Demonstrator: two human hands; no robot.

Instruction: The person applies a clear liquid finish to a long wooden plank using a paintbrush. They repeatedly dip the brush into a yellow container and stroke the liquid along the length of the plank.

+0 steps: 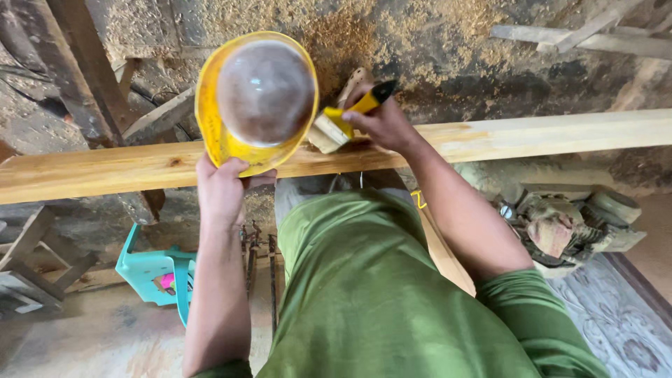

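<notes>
My left hand [221, 187] grips the near rim of a round yellow container [255, 101] filled with a pale brownish liquid, holding it over a long wooden plank [532, 134]. In my right hand [383, 122] is a paintbrush [338, 124] with a yellow and black handle. Its pale bristles rest on the top of the plank, just right of the container. The plank runs left to right across the view in front of my green-clad body.
Sawdust covers the ground beyond the plank. Wooden beams [84, 66] lean at the upper left and scrap boards [588, 38] lie at the upper right. A turquoise plastic stool [157, 269] stands at the lower left. A dusty machine [567, 227] sits at the right.
</notes>
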